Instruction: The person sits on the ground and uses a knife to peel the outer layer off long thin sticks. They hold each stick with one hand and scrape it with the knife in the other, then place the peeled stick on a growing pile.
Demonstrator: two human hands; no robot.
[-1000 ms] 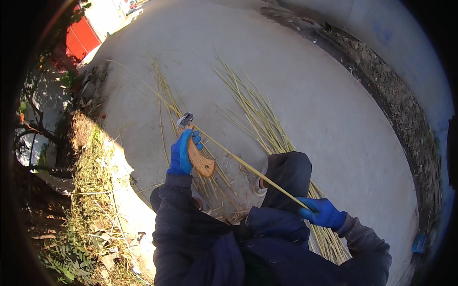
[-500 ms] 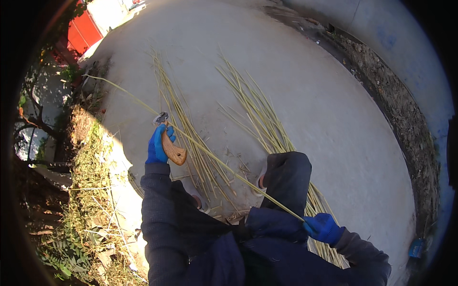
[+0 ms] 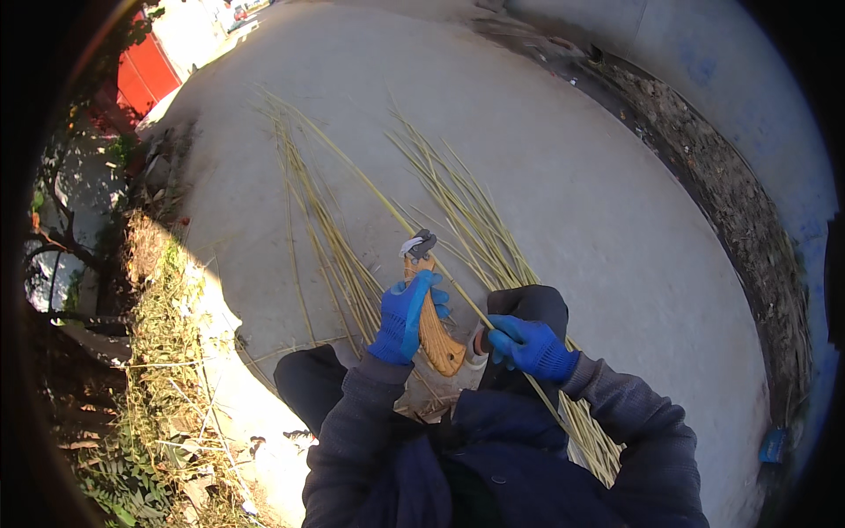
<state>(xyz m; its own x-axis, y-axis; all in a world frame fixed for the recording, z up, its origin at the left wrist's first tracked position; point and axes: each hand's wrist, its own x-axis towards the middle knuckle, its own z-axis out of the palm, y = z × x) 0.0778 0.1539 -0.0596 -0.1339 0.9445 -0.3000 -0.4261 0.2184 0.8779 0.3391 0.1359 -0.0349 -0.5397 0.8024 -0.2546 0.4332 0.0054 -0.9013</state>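
Observation:
My left hand [image 3: 405, 312], in a blue glove, is closed round a curved wooden-handled tool [image 3: 438, 345]. The tool has a dark grey head with something pale wrapped round it, and its exact kind is unclear. A long, thin greenish-yellow stalk [image 3: 359, 172] runs by the tool's head, down to my right hand and beyond it. My right hand [image 3: 531, 346], gloved in blue too, has its fingers wrapped round that stalk above my knee. Whether the tool's head touches the stalk I cannot tell.
Loose stalks lie in one bunch [image 3: 327, 238] at left and another bunch [image 3: 471, 207] at right, which passes beside my leg. Dry plants and leaves [image 3: 167, 334] border the concrete ground [image 3: 616, 220] at left. A pale wall [image 3: 687, 62] and dirt strip [image 3: 731, 185] curve along the right.
My left hand with the tool has moved right and nearer to me. My right hand has shifted up and left along the stalk, so the hands are closer together. The stalk now stands steeper.

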